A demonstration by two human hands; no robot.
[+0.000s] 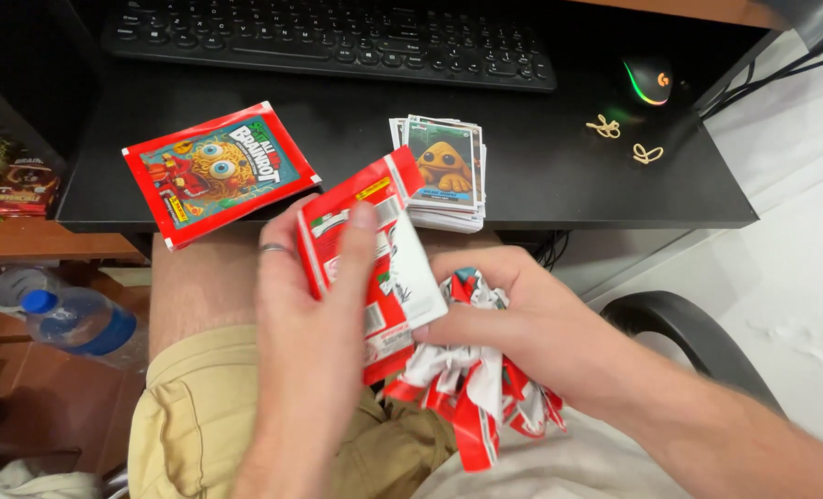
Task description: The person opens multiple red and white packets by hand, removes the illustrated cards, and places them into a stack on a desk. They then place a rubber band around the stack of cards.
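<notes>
My left hand (305, 314) holds a red and white sticker packet (374, 268) upright over my lap, thumb across its back. My right hand (513, 319) touches that packet's lower right edge and clutches a bunch of torn red and white wrappers (471, 388). On the black desk (559, 176) just beyond lie a stack of picture cards (445, 171) with an orange creature on top, and a sealed red packet (217, 171) at the left edge.
A black keyboard (328, 37) runs along the back of the desk, with a glowing mouse (650, 81) and two rubber bands (626, 139) to the right. A water bottle (65, 319) lies low at left. A chair armrest (679, 328) curves at right.
</notes>
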